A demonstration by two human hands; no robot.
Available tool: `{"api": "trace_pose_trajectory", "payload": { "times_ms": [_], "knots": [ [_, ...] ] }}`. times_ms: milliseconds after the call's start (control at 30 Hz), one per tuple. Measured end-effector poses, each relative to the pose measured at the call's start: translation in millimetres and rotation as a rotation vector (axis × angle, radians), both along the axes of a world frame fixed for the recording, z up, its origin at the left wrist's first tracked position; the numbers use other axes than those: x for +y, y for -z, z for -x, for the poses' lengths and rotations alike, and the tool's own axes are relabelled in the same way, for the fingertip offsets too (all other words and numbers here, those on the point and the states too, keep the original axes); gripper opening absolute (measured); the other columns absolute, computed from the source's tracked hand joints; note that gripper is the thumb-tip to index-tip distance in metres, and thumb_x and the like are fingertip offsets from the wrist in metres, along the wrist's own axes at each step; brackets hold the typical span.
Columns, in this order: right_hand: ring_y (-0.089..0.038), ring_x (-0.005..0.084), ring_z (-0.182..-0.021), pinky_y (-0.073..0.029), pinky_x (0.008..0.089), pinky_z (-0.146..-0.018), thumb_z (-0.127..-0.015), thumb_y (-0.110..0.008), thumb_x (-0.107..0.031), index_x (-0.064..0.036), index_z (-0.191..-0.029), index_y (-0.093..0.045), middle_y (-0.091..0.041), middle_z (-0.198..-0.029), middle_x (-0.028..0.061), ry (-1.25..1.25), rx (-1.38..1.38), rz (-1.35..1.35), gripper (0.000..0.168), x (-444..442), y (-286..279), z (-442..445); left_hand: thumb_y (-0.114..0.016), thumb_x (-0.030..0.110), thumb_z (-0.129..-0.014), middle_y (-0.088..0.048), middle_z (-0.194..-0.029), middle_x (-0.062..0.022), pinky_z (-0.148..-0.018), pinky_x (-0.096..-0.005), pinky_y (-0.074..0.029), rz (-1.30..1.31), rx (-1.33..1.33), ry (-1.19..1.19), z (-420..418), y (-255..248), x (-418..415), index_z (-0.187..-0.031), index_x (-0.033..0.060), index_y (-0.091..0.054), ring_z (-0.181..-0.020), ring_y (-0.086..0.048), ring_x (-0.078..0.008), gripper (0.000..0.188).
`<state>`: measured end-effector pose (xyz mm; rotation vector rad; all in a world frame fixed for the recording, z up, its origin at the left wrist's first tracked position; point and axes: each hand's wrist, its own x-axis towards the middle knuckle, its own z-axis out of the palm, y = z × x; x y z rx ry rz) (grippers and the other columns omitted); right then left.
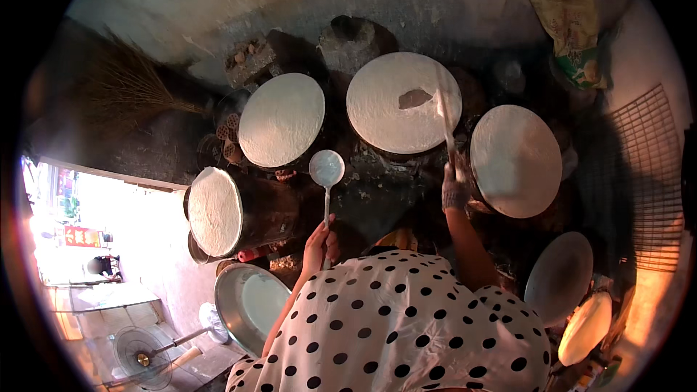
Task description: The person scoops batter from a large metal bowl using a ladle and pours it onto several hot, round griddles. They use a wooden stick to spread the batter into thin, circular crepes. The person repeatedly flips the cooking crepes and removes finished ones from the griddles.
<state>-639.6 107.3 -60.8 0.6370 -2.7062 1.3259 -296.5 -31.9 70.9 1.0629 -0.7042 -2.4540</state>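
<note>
My left hand (320,245) grips the handle of a metal ladle (326,169), its bowl raised before me and coated with pale liquid. My right hand (456,190), in a knitted glove, holds a long thin tool (447,125), blurred, whose far end reaches over the right side of the middle round griddle's white batter layer (381,109). A brownish bare patch (415,99) shows in that layer. White layers also cover the left griddle (282,120), the right griddle (515,160) and the far-left griddle (215,212).
A metal basin (223,294) of white liquid stands at my left. To my right are a bare round pan (559,277) and a pale round sheet (586,329). A wire rack (650,179) leans on the wall. Behind are a twig broom (136,81) and perforated briquettes (230,136).
</note>
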Motion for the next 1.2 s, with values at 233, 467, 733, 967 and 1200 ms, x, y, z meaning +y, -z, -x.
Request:
{"api": "trace_pose_trajectory", "payload": {
  "times_ms": [233,467,733,967,1200],
  "knots": [
    [-0.052,0.0284,-0.123,-0.041,0.0356,-0.101,-0.084,-0.035,-0.074,-0.02,-0.138,-0.049,-0.053,-0.136,0.014,0.158,-0.755,-0.351,0.077,-57.0,-34.3,20.1,-0.036,0.016,-0.102,-0.043,-0.068,0.0004,-0.041,-0.0247,-0.036,-0.031,-0.057,0.033,-22.3,7.4,0.4,-0.138,0.0082,-0.042,-0.043,-0.038,-0.0104,0.038],
    [-0.061,0.0294,-0.108,-0.043,0.039,-0.096,-0.086,-0.05,-0.063,-0.011,-0.123,-0.063,-0.066,-0.115,0.0151,0.116,-0.692,0.027,0.065,-20.6,7.7,36.9,-0.035,0.015,-0.102,-0.045,-0.068,-0.0005,-0.042,-0.0255,-0.039,0.034,-0.043,0.097,-14.5,2.1,5.1,-0.139,0.0081,-0.041,-0.044,-0.041,-0.0114,0.038],
    [-0.058,0.0201,-0.108,-0.041,0.032,-0.096,-0.093,-0.054,-0.049,-0.012,-0.127,-0.061,-0.064,-0.121,0.0123,0.028,-0.551,0.215,0.051,-35.9,16.8,55.1,-0.036,0.016,-0.102,-0.045,-0.065,-0.0009,-0.041,-0.0251,-0.039,0.039,-0.133,0.109,4.5,-8.7,10.3,-0.138,0.007,-0.042,-0.043,-0.041,-0.0114,0.038],
    [-0.062,0.0198,-0.093,-0.047,0.0307,-0.085,-0.094,-0.053,-0.044,-0.003,-0.115,-0.066,-0.07,-0.103,0.0094,-0.02,-0.484,0.309,0.048,-32.5,47.4,96.7,-0.038,0.017,-0.101,-0.046,-0.063,-0.0004,-0.04,-0.0234,-0.037,0.055,-0.202,0.249,41.2,3.4,-1.7,-0.131,0.0046,-0.048,-0.043,-0.042,-0.0096,0.034],
    [-0.059,0.0341,-0.11,-0.047,0.0398,-0.091,-0.092,-0.055,-0.04,-0.012,-0.124,-0.06,-0.065,-0.113,0.0165,-0.344,-0.024,-0.289,0.043,1.6,37.3,61.6,-0.044,0.027,-0.1,-0.048,-0.063,-0.0003,-0.04,-0.024,-0.036,0.316,-0.313,0.457,132.7,26.9,-58.7,-0.124,0.0029,-0.051,-0.044,-0.044,-0.0091,0.035]
  ]
}}
